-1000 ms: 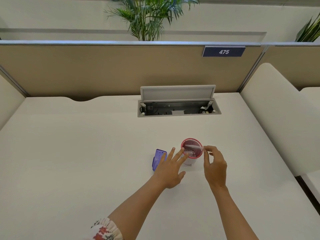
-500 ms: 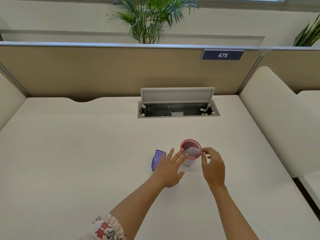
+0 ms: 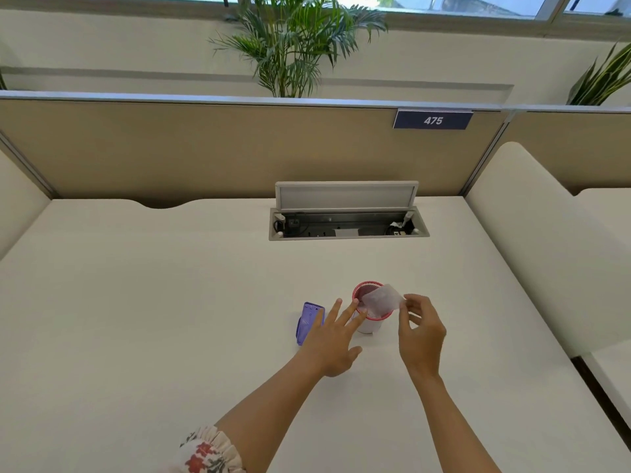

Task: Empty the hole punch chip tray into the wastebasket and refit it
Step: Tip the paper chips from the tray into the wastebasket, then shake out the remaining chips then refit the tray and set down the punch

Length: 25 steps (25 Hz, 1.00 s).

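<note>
At lower centre, the left hand (image 3: 333, 346) lies spread, fingers touching the small red-rimmed white wastebasket (image 3: 371, 312) beside the purple plastic hole punch (image 3: 309, 322); the right hand (image 3: 421, 331) pinches the translucent chip tray (image 3: 381, 299) over it; farther back, a navy sign (image 3: 433, 119) reads "475"

A: How many hands are showing?
B: Two are showing, a left hand (image 3: 333, 343) and a right hand (image 3: 421, 331).
A: And what is sitting on the desk (image 3: 136, 319)?
B: One purple hole punch (image 3: 307, 320) and one small wastebasket (image 3: 370, 324) with a red rim are sitting there. One clear tray (image 3: 380, 298) is hanging over the rim.
A: Anything else counting?
B: One open cable box (image 3: 348, 223) is lying in the desk, one number sign (image 3: 433, 120) is hanging on the divider, and two plants are standing behind, one palm (image 3: 293, 42) and one at the right edge (image 3: 604, 80).
</note>
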### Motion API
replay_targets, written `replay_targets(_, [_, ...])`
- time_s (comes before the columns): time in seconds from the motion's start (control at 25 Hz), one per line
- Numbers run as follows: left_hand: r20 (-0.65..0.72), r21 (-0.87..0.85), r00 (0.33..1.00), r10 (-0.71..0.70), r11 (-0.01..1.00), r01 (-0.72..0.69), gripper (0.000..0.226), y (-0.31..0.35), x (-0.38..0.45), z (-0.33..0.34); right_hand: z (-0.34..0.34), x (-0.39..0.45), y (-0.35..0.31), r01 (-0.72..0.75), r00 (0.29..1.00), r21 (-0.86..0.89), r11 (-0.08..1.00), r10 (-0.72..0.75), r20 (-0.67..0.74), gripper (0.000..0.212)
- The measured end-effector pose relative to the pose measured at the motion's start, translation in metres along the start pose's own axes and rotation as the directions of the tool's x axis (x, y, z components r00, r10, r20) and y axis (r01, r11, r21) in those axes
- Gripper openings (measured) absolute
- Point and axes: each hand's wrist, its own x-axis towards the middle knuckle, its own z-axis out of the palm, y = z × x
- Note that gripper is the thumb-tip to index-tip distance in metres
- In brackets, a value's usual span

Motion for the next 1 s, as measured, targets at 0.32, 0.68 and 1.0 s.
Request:
replay_targets(0.32, [-0.285,-0.49,0.928,-0.241,0.868,0.075,0.062,-0.014,0.0,-0.022,0.004,0.005,-0.004,-0.586,0.759,0.51,0.63,0.647,0.074,0.012])
replay_targets(0.68, [-0.227,-0.846,0.882,-0.413,0.532,0.032,0.024,-0.055,-0.006,-0.056,0.052,-0.003,-0.062,-0.345,0.921,0.343,0.874,0.244,0.304,0.009])
replay_targets(1.0, [-0.138,-0.967,0.697,-0.703,0.249,0.06,0.014,-0.093,-0.037,-0.033,0.114,-0.032,-0.061,-0.389,0.783,-0.073,0.918,0.371,0.498,0.027])
